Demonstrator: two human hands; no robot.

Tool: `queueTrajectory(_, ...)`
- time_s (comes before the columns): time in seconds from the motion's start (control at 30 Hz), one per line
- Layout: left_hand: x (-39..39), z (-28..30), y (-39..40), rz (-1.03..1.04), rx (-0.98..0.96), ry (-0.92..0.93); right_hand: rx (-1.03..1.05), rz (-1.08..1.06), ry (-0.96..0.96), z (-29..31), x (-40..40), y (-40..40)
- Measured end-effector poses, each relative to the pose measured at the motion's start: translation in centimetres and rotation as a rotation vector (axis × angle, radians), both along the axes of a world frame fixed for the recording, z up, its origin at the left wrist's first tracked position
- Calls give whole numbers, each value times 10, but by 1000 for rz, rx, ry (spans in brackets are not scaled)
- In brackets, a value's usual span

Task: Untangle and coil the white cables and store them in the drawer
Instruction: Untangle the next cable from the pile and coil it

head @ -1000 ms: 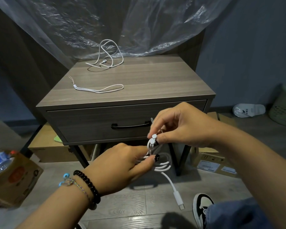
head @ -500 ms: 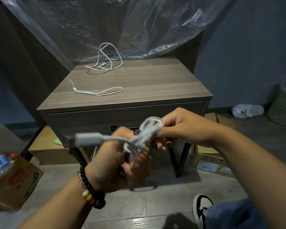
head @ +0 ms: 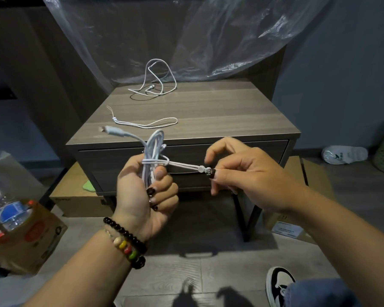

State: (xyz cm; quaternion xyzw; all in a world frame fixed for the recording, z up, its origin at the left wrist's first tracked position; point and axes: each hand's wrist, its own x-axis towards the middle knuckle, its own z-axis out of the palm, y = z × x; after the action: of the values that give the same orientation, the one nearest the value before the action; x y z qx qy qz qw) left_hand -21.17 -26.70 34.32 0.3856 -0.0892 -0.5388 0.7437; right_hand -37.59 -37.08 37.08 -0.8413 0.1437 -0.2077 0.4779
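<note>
My left hand (head: 145,196) grips a coiled white cable (head: 153,147) upright in front of the nightstand; its plug end (head: 111,130) sticks out to the upper left. A thin white cord tie (head: 182,164) is looped round the coil. My right hand (head: 242,173) pinches the tie's bead end and holds it taut to the right. The drawer (head: 231,151) behind my hands is closed. A loose white cable (head: 157,85) lies tangled at the back of the nightstand top. A second thin white tie (head: 146,123) lies nearer the front.
The grey wooden nightstand (head: 220,111) stands under a clear plastic sheet (head: 186,36). Cardboard boxes (head: 75,200) sit under and beside it. A box with a water bottle (head: 5,209) is at the left. My shoe (head: 277,282) is at the bottom right.
The coil has turned upright in my left hand and the plug end has swung up to the left. My right hand has pulled the tie's bead end out to the right.
</note>
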Motion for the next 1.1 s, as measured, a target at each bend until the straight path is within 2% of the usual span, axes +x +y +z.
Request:
queueTrajectory(0.2, 3, -6, -6, -37, 135, 41, -9, 55, -43, -2, 1, 9)
queueTrajectory(0.47, -8, 0, -12, -16, 87, 1, 44, 13, -39, -9, 6, 12)
queueTrajectory(0.63, -7, -1, -14, -12, 152, -17, 103, 31, -61, -7, 5, 13)
queueTrajectory(0.9, 0, -12, -22, 16, 260, -158, 49, 25, -63, 0, 4, 22)
queueTrajectory(1.1, 4, -22, -26, 1, 180, -493, 39, 29, -99, 3, 1, 24)
